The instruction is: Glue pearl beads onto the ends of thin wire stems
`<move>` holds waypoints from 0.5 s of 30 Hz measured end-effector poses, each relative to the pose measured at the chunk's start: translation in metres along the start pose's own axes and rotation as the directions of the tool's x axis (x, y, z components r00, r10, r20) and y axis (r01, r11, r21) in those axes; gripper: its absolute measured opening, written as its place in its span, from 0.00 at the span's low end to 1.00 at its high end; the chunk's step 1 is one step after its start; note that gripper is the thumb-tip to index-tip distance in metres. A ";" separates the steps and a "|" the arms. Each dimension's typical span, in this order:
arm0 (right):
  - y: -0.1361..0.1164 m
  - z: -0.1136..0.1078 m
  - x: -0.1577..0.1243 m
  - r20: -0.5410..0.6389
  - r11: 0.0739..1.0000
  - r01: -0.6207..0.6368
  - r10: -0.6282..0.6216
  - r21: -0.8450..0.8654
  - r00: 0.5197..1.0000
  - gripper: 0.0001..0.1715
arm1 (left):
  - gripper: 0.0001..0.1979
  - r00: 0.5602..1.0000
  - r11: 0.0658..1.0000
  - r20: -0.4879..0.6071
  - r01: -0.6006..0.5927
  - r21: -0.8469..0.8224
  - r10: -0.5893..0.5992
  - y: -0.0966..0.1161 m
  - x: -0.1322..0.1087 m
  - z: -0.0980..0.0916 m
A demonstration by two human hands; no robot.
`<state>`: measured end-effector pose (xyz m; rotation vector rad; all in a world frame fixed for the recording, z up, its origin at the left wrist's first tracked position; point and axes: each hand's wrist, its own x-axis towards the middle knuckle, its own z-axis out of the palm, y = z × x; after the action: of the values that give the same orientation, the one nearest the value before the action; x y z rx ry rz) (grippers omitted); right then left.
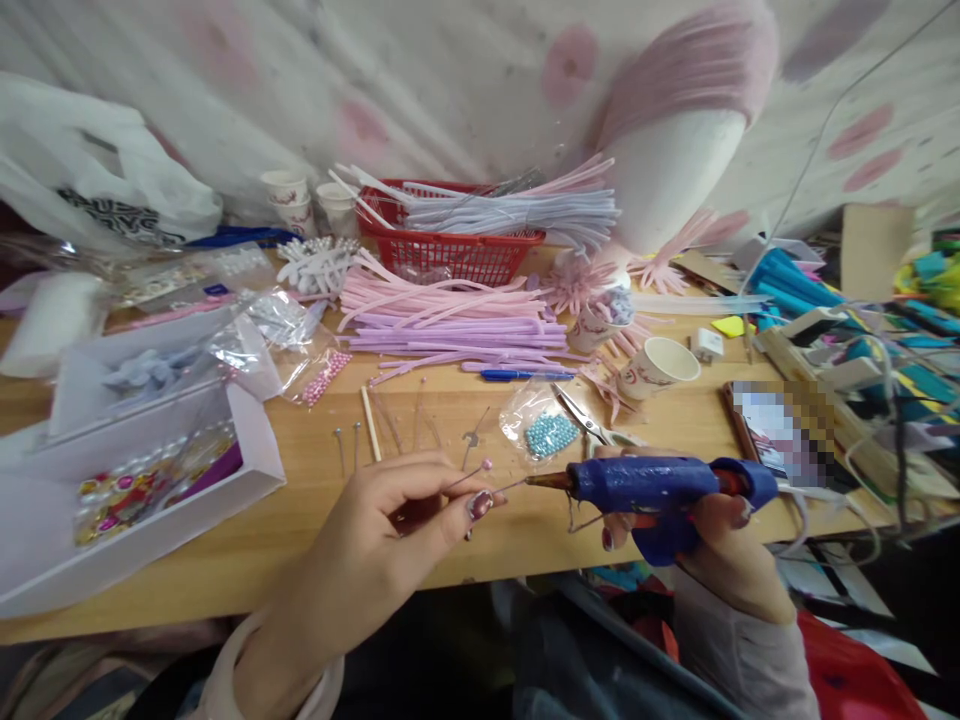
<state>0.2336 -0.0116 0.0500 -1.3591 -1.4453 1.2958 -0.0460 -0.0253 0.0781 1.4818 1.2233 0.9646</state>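
My left hand pinches thin wire stems between thumb and fingers, and a small pink bead tops one of them. In my right hand is a blue glue gun, its tip pointing left and at or very near the end of a stem. Both hands are over the front edge of the table. Just behind them lie a bag of turquoise beads, open scissors and a pale stick.
White boxes with beads stand at the left. Pink and purple pipe cleaners lie before a red basket. A paper cup, a phone and a power strip are at the right.
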 end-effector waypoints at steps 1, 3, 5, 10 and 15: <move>0.003 -0.002 0.000 0.004 1.000 -0.012 0.012 -0.019 1.000 0.47 | 0.10 1.000 1.000 0.008 -0.010 0.006 0.010 0.000 0.000 -0.001; 0.008 -0.007 0.002 0.023 0.998 -0.020 0.021 -0.053 1.000 0.45 | 0.10 0.999 0.999 0.026 -0.037 0.031 0.036 -0.001 0.001 -0.002; 0.011 -0.013 0.006 0.053 0.995 -0.010 0.015 -0.096 0.999 0.43 | 0.10 0.997 0.995 0.047 -0.066 0.070 0.063 0.000 0.001 -0.004; -0.002 -0.022 0.014 0.067 0.968 0.026 -0.009 -0.250 0.998 0.39 | 0.10 0.985 0.973 0.110 -0.151 0.176 0.133 0.002 0.004 -0.011; -0.014 -0.013 0.010 0.162 0.969 0.121 -0.087 -0.215 0.983 0.38 | 0.11 0.960 0.926 0.162 -0.265 0.270 0.227 0.003 0.009 -0.017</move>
<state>0.2415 0.0019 0.0654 -1.3300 -1.7881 1.2180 -0.0595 -0.0139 0.0853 1.9367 1.1369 0.8613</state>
